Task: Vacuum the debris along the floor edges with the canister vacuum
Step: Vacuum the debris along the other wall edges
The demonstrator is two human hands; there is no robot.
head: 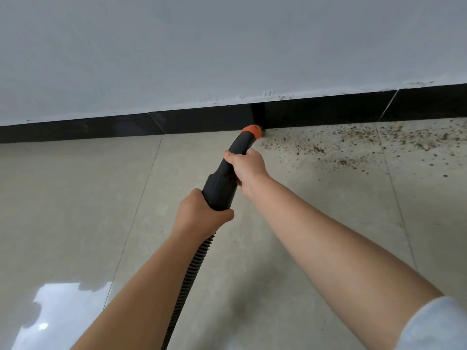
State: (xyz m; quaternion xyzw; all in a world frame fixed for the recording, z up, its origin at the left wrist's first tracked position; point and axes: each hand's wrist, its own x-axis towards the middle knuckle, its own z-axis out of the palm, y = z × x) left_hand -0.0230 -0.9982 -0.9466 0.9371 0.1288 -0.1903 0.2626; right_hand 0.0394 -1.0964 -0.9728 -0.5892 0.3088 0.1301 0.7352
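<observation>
A black vacuum nozzle [222,183] with an orange tip [252,131] points at the foot of the black baseboard [202,120]. My left hand [202,214] grips the nozzle's wide rear end, where the ribbed black hose [188,281] joins it. My right hand [249,169] grips the narrower front part of the nozzle. Brown debris [353,141] lies scattered on the beige tiles to the right of the tip, along the wall. The canister itself is out of view.
A pale grey wall [227,46] rises above the baseboard. Beige floor tiles [75,198] spread to the left, with a bright reflection at the lower left. The hose trails down between my arms towards the bottom edge.
</observation>
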